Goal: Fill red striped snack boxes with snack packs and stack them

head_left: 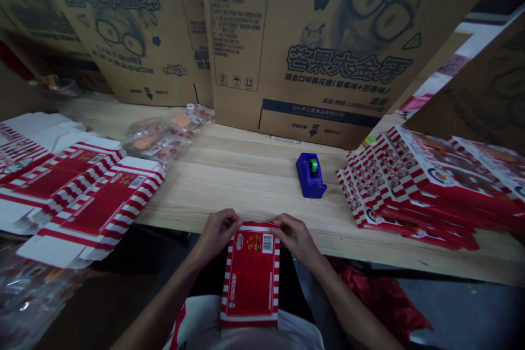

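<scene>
A red box with white-striped sides [252, 279] lies against my lap at the table's front edge, its barcode towards the far end. My left hand [219, 232] pinches the far left corner of this box. At the far right corner, my right hand [297, 235] has its thumb and fingers closed on the edge. What the fingertips do at the far end is partly hidden. Beyond my right hand, a blue tape dispenser [310, 176] with a green roll stands on the table.
Flattened striped cartons [102, 202] lie in a pile at the left. Clear bags of orange pieces [164, 131] sit behind them. Stacked red checkered boxes [426, 186] occupy the right side. Large brown cartons [303, 44] wall off the back of the wooden table [238, 169].
</scene>
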### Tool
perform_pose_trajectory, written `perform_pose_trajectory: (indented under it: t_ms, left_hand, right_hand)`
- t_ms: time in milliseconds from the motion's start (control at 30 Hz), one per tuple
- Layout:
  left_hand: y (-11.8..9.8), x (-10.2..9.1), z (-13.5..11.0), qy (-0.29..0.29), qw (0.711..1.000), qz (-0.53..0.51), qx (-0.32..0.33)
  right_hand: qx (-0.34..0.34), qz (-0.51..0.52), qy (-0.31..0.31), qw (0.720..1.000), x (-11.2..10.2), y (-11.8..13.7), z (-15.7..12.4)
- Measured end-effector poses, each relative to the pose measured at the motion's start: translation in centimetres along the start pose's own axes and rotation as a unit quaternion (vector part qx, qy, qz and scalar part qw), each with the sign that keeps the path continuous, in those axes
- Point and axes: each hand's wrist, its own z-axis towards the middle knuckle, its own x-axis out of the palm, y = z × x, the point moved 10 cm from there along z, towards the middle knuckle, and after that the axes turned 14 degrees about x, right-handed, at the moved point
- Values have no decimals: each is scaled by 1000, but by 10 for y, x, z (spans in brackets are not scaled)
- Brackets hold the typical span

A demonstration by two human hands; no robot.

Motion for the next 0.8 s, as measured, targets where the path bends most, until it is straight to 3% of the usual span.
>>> perform_pose_trajectory:
  t_ms: [133, 267, 333, 367, 433, 533, 667, 800]
  left_hand:
    - [-4, 6, 16, 27, 999, 19, 15]
    - [5, 12, 34, 64, 996, 57, -9]
    - [9, 12, 40, 71, 995, 73, -8]
    - [10, 12, 42, 74, 994, 76, -2]
    - [11, 11, 43, 80, 994, 75, 9]
    - [11, 8, 40, 89, 994, 65, 24]
    - [5, 7, 29, 103, 993, 49, 36]
    - [-12, 5, 20, 93, 988, 90, 79]
  right_hand:
    - [27, -166, -5, 986, -8, 18, 22]
    - [-34, -369, 76, 926, 10, 50, 43]
    - [-57, -422, 112, 898, 21, 52, 46]
    - [-62, -421, 120, 897, 23, 51, 47]
    - [-63, -346, 130, 927, 22, 45, 46]
    - [-5, -124, 151, 981, 11, 27, 44]
    - [95, 32, 170, 980, 7, -2, 32]
    - [111, 54, 91, 988, -1, -9, 24]
